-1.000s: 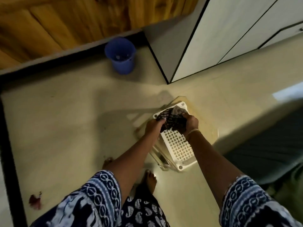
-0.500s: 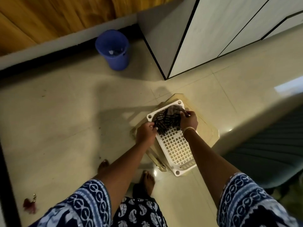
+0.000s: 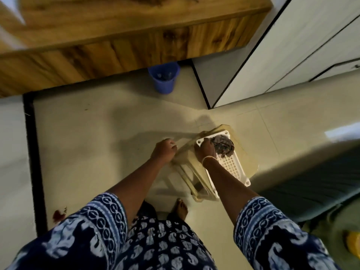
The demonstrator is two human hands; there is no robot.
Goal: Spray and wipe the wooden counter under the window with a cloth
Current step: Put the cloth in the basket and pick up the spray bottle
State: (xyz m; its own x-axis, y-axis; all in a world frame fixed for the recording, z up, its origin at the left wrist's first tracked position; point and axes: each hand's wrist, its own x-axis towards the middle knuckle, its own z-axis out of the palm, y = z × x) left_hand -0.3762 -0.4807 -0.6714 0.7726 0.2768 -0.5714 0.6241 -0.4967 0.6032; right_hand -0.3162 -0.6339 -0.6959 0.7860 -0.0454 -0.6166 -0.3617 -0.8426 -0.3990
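Cloth: a dark checked, crumpled cloth [image 3: 222,146] lies on the far end of a white perforated plastic stool seat [image 3: 231,168], at about 2 o'clock from the person's feet.
Right hand: the right hand [image 3: 206,151] rests on the stool seat, fingers at the cloth's near edge; whether they pinch it I cannot tell.
Left hand: the left hand [image 3: 164,150], at 9 o'clock of the stool, is loosely clenched, apart from the cloth; what it holds, if anything, I cannot tell.
Table: the wooden table [image 3: 109,30] spans 12 o'clock.
Bucket: a small blue plastic bucket [image 3: 164,77] stands on the pale tiled floor [image 3: 87,137] just under the table's edge.
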